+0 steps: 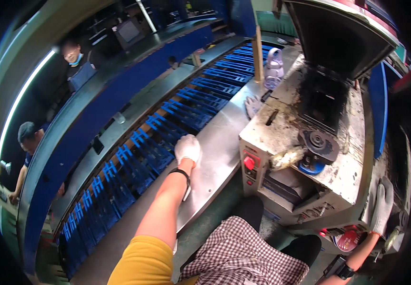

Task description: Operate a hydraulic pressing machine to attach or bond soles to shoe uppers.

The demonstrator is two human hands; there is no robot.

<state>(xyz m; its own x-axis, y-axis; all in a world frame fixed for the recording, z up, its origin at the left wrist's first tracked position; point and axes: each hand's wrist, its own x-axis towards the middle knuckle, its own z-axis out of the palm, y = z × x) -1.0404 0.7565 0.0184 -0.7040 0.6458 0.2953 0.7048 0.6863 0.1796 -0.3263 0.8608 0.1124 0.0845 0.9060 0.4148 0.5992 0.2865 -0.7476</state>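
Observation:
My left hand (188, 148), in a white glove, is at the inner edge of the metal ledge (215, 152), beside the blue slatted conveyor (167, 111). Its fingers look curled inward, and whatever may be in them is hidden. Far to the right, my gloved right hand (382, 204) lies with fingers stretched out along a worn machine (390, 166). Nothing shows in its grasp. Between my arms stands a stained pressing machine (258, 135) with its dark lid (334, 40) raised. A round black fixture (317, 141) sits on its top, next to a rumpled yellowish cloth (287, 158).
A light purple bottle (274, 69) and a pale glove (253, 106) are by the machine's far left corner. A wooden post (258, 59) rises there. Past the blue barrier (96, 90), two people are at the left. A red round container (348, 241) is below my right hand.

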